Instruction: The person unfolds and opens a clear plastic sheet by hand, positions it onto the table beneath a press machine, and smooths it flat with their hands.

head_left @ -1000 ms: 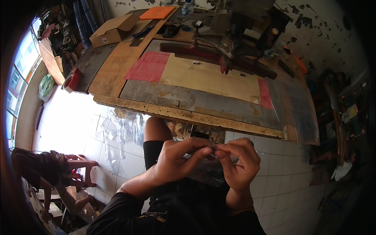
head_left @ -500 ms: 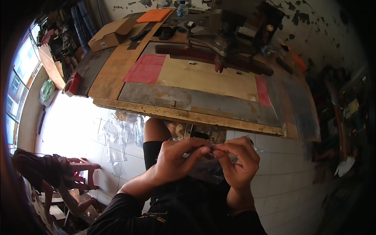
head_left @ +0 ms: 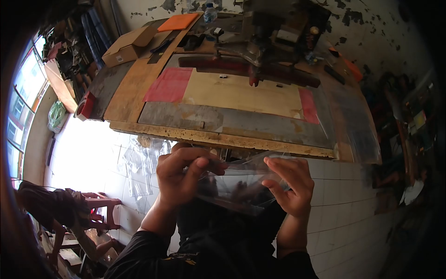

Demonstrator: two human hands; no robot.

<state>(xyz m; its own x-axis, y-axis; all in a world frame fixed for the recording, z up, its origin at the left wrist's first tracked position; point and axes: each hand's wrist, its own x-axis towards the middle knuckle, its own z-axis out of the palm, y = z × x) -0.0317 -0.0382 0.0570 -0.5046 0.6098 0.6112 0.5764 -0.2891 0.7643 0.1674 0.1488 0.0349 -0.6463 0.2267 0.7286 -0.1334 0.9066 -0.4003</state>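
A clear plastic sheet (head_left: pixel 237 186) stretches between my two hands, below the table's front edge. My left hand (head_left: pixel 186 174) is closed on its left end, with thumb and fingers pinched. At the sheet's right end, my right hand (head_left: pixel 292 183) has its thumb and fingers spread apart, the fingertips beside the plastic. Above the hands is the worktable with a yellow sheet (head_left: pixel 232 93) between a pink piece (head_left: pixel 169 85) on the left and a narrower pink strip (head_left: pixel 308 106) on the right.
A press with a dark red bar (head_left: pixel 246 69) stands over the table. A cardboard box (head_left: pixel 125 49), an orange sheet (head_left: pixel 179 22), a bottle (head_left: pixel 210 14) and a tape roll (head_left: pixel 85 106) lie around it. More plastic (head_left: pixel 139 169) hangs at the front left. Another person (head_left: pixel 51 209) is at lower left.
My hands have moved apart, the left one leftward, and the clear sheet is now spread between them. My right hand's fingers have opened. The view has shifted slightly.
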